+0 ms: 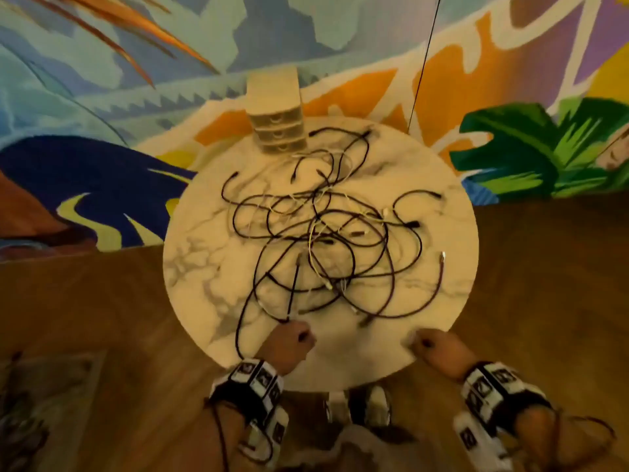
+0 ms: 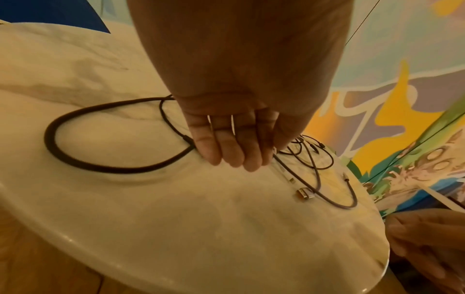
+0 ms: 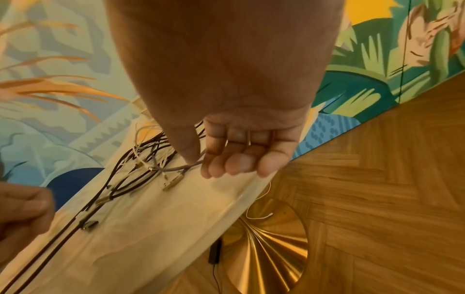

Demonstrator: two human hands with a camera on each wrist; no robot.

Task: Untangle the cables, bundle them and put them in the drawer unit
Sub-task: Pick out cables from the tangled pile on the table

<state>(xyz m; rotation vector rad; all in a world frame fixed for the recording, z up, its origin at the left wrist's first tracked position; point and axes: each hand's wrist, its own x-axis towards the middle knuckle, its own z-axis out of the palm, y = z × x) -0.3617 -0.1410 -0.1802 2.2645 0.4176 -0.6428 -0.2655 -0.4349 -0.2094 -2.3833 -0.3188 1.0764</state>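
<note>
A tangle of black and white cables (image 1: 323, 240) covers the round marble table (image 1: 442, 216). The cream drawer unit (image 1: 277, 120), its three drawers closed, stands at the far edge. My left hand (image 1: 299, 335) is near the front edge, fingers (image 2: 231, 155) curled around a thick black cable (image 2: 50, 139) that loops on the tabletop (image 2: 176, 218). My right hand (image 1: 420, 342) is at the near right rim. Its thumb and forefinger (image 3: 208, 165) pinch a pale grey cable (image 3: 176, 169) that ends in a metal plug (image 3: 173, 184).
A thin white lead (image 3: 259, 201) hangs off the table rim below my right hand, above the gold table base (image 3: 271, 248). The floor (image 1: 544, 284) is wooden parquet. A painted wall stands behind the table, with a thin black cord (image 1: 422, 63) hanging in front of it.
</note>
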